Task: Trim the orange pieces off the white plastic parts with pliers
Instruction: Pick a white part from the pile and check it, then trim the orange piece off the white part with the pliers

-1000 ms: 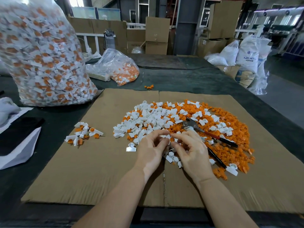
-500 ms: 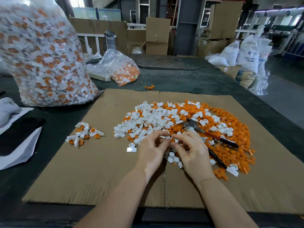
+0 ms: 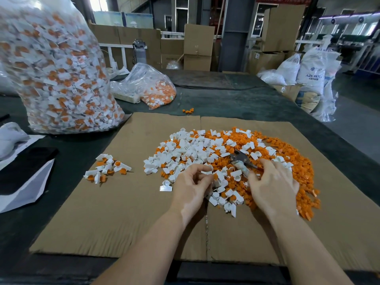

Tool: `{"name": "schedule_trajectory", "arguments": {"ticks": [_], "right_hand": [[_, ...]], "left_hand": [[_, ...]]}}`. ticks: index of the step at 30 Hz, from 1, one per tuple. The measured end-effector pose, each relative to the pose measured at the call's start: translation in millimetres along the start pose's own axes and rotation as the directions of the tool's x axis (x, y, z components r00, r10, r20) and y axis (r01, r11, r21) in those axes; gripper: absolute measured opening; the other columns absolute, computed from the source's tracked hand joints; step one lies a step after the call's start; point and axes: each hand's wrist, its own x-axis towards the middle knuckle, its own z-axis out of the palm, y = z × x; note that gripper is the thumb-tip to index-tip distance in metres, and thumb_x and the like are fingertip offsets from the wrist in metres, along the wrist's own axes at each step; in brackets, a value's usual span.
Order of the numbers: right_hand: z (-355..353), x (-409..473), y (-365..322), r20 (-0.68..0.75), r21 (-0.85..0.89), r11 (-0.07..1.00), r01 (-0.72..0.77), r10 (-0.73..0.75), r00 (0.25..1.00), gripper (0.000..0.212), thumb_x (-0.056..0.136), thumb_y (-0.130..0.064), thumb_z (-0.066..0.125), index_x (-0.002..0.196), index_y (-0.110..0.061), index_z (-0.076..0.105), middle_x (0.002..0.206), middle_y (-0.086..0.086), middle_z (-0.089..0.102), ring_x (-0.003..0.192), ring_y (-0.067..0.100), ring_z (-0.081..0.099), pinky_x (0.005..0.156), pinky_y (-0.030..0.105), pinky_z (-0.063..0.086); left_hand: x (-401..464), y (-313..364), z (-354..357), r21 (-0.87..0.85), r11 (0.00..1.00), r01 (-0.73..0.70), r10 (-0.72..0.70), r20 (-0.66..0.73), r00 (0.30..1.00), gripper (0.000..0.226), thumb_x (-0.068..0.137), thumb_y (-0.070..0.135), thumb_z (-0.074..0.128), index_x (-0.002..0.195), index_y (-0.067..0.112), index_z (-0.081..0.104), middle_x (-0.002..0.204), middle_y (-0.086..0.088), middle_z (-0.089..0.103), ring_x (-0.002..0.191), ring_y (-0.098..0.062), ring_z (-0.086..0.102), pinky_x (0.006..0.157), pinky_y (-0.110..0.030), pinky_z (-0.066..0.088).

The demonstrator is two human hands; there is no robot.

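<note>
Pliers (image 3: 239, 160) lie on the pile (image 3: 205, 149) of white and orange parts, right hand (image 3: 271, 183) curling onto the handles, left hand (image 3: 190, 187) just beside, pinching a part (image 3: 213, 176).

Bare cardboard (image 3: 127, 212) lies open between the small pile (image 3: 107, 168) and main heap (image 3: 236, 159)

I see the pliers (image 3: 239, 160), metal head up, lying tilted on the mixed heap of white plastic parts (image 3: 191, 150) and orange pieces (image 3: 296, 163) toward the desk's right edge. A small untrimmed cluster (image 3: 107, 168) sits apart, nearer the left edge.
</note>
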Motion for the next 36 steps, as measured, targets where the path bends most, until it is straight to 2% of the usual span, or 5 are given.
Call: {"name": "schedule_trajectory", "arguments": {"ticks": [5,12,18,25,36], "right_hand": [[-3.2,17.8,8.5,0.291,-0.256,0.964,-0.067,0.143,0.946,0.061,0.085,-0.052,0.049,0.136,-0.020,0.036,0.144,0.008,0.032,0.133,0.027,0.025,0.109,0.053,0.014],[-8.7,24.0,9.6,0.240,-0.305,0.952,0.023,0.054,0.969,0.049,0.084,-0.054,0.050,0.118,-0.018,0.044,0.126,0.006,0.046,0.119,0.025,0.040,0.102,0.045,0.028],[-30.8,21.2,-10.7,0.283,-0.017,0.992,0.128,-0.118,0.952,0.027,0.091,-0.046,0.045,0.097,-0.020,0.043,0.084,-0.006,0.051,0.072,0.009,0.047,0.059,0.027,0.038],[-45.9,8.5,-37.0,0.563,0.338,0.940,0.030,-0.228,0.794,0.041,0.091,-0.039,0.048,0.090,0.000,0.060,0.083,0.017,0.055,0.063,0.017,0.053,0.062,0.032,0.040],[-46.0,6.2,-42.9,0.705,0.428,0.891,-0.148,-0.227,0.672,0.025,0.096,-0.028,0.044,0.079,-0.012,0.054,0.068,0.000,0.053,0.048,0.003,0.052,0.042,0.014,0.034]], "left_hand": [[-1.1,3.6,0.1,0.005,1.000,0.000,0.000,-0.005,1.000,0.018,0.088,0.004,0.061,0.089,0.021,0.062,0.054,0.005,0.057,0.049,-0.006,0.054,0.052,-0.018,0.047],[0.7,8.9,-0.1,-0.046,0.998,0.049,-0.050,-0.013,0.999,0.012,0.089,0.003,0.060,0.094,0.013,0.062,0.064,-0.009,0.057,0.048,-0.006,0.053,0.048,-0.018,0.044],[11.0,21.9,0.9,-0.128,0.991,0.039,-0.050,-0.085,0.995,0.008,0.087,0.010,0.065,0.094,0.015,0.064,0.058,0.004,0.065,0.053,-0.006,0.060,0.049,-0.018,0.049],[30.3,33.1,-1.8,-0.203,0.975,0.091,-0.127,-0.174,0.976,0.008,0.088,0.010,0.064,0.092,0.016,0.062,0.054,0.008,0.065,0.054,-0.002,0.061,0.055,-0.017,0.051],[35.7,37.5,-3.3,-0.216,0.964,0.154,-0.207,-0.251,0.946,0.010,0.088,0.006,0.063,0.085,0.015,0.061,0.064,-0.001,0.062,0.051,-0.004,0.060,0.056,-0.019,0.053]]}}
